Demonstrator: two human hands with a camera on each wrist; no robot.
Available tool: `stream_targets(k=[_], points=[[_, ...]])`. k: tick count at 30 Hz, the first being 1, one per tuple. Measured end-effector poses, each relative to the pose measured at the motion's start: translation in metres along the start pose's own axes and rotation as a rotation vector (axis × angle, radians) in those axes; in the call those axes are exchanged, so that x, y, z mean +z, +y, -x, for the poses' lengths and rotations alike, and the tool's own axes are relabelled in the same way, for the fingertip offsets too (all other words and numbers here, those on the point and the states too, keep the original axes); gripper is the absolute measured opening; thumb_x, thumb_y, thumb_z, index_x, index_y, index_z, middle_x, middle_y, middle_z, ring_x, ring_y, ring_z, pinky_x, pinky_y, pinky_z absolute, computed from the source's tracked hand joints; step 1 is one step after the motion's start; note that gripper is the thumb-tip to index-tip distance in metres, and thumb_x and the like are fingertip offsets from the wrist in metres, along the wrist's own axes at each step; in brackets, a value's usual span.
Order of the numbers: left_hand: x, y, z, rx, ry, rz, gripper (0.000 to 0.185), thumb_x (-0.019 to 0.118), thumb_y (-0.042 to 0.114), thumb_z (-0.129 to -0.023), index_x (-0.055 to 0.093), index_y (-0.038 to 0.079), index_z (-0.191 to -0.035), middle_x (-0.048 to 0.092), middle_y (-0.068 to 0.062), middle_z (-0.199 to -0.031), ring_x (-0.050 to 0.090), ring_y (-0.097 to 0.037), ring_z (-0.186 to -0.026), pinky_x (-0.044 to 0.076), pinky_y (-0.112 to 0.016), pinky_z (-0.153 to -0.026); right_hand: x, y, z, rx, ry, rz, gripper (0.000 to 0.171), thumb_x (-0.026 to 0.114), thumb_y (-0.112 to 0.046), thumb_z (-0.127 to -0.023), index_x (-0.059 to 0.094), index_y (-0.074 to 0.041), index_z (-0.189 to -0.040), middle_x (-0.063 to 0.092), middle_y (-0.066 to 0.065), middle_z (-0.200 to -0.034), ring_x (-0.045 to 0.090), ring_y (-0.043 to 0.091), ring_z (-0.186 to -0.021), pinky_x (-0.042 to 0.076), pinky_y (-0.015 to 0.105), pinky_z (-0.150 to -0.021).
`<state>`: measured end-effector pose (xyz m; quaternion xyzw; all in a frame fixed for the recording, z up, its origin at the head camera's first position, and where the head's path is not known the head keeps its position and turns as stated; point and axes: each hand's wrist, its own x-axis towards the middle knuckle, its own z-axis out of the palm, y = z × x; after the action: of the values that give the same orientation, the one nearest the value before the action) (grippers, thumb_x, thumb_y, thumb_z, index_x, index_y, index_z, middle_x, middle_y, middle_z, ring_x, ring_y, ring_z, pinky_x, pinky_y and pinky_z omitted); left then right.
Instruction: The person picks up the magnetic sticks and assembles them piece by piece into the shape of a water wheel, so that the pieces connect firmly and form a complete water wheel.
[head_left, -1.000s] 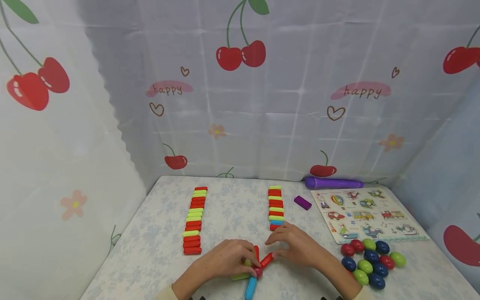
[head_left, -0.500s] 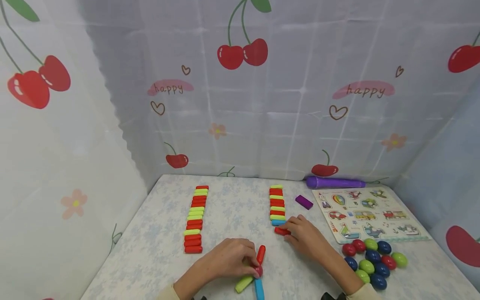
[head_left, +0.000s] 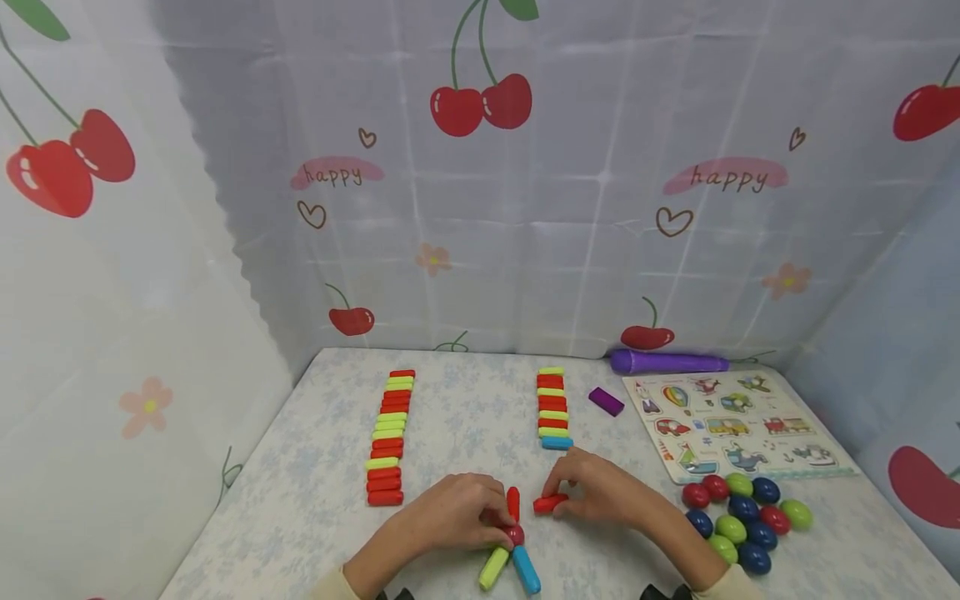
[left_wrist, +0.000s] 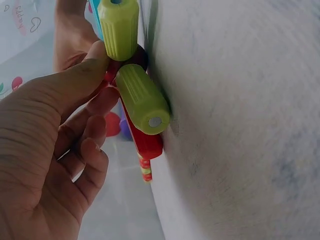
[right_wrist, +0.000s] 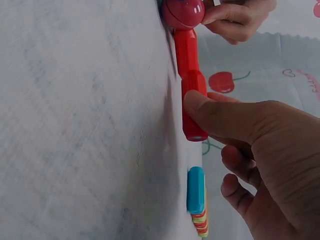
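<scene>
My left hand (head_left: 504,525) grips a red ball (head_left: 515,534) on the table. A red stick (head_left: 513,502), a green stick (head_left: 493,568) and a blue stick (head_left: 526,570) fan out from the ball. In the left wrist view, thumb and fingers close round the joint by two green sticks (left_wrist: 141,98) and the red stick (left_wrist: 146,143). My right hand (head_left: 558,497) pinches a loose red stick (head_left: 550,503) lying flat just right of the ball. The right wrist view shows this loose red stick (right_wrist: 193,110) under my thumb, in line with the red stick (right_wrist: 185,47) on the ball (right_wrist: 182,12).
Two rows of red and green sticks lie ahead, the left row (head_left: 389,437) and the right row (head_left: 552,407), which ends in a blue stick (head_left: 557,442). A purple block (head_left: 606,402), a purple wand (head_left: 667,362), a picture puzzle board (head_left: 738,425) and several coloured eggs (head_left: 738,521) lie to the right.
My right hand reached to the near end of the right row, took the red stick there and drew it back beside the ball. The ball's sticks turned slightly in my left hand.
</scene>
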<state>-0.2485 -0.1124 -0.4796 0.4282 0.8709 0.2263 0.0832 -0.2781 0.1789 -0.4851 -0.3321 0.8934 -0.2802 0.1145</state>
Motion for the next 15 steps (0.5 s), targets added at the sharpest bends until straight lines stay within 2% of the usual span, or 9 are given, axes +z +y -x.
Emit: stream_targets(k=[4,10,15], points=[[0.001,0.001,-0.001,-0.014,0.005,0.002,0.022,0.086,0.039,-0.093,0.086,0.027,-0.111,0.063,0.024,-0.084,0.054,0.004,-0.076,0.050,-0.014,-0.070,0.002,-0.006,0.000,-0.044,-0.057,-0.045,0.019,0.088,-0.024,-0.092,0.082,-0.036,-0.105,0.070,-0.025,-0.099,0.057,0.003,-0.096,0.054,0.025,-0.086],[0.002,0.002,-0.002,-0.023,0.012,0.011,0.021,0.087,0.039,-0.092,0.087,0.026,-0.110,0.063,0.024,-0.083,0.053,0.005,-0.074,0.049,-0.014,-0.067,0.006,-0.013,0.000,-0.103,-0.074,-0.052,0.019,0.087,-0.024,-0.093,0.082,-0.036,-0.107,0.071,-0.026,-0.100,0.057,0.003,-0.096,0.054,0.024,-0.087],[0.002,0.003,-0.001,-0.027,0.018,0.010,0.021,0.088,0.041,-0.091,0.087,0.027,-0.107,0.062,0.024,-0.082,0.053,0.004,-0.074,0.048,-0.014,-0.066,0.009,-0.018,0.000,-0.102,-0.083,-0.055,0.018,0.087,-0.025,-0.094,0.082,-0.036,-0.107,0.071,-0.026,-0.100,0.057,0.003,-0.096,0.054,0.025,-0.087]])
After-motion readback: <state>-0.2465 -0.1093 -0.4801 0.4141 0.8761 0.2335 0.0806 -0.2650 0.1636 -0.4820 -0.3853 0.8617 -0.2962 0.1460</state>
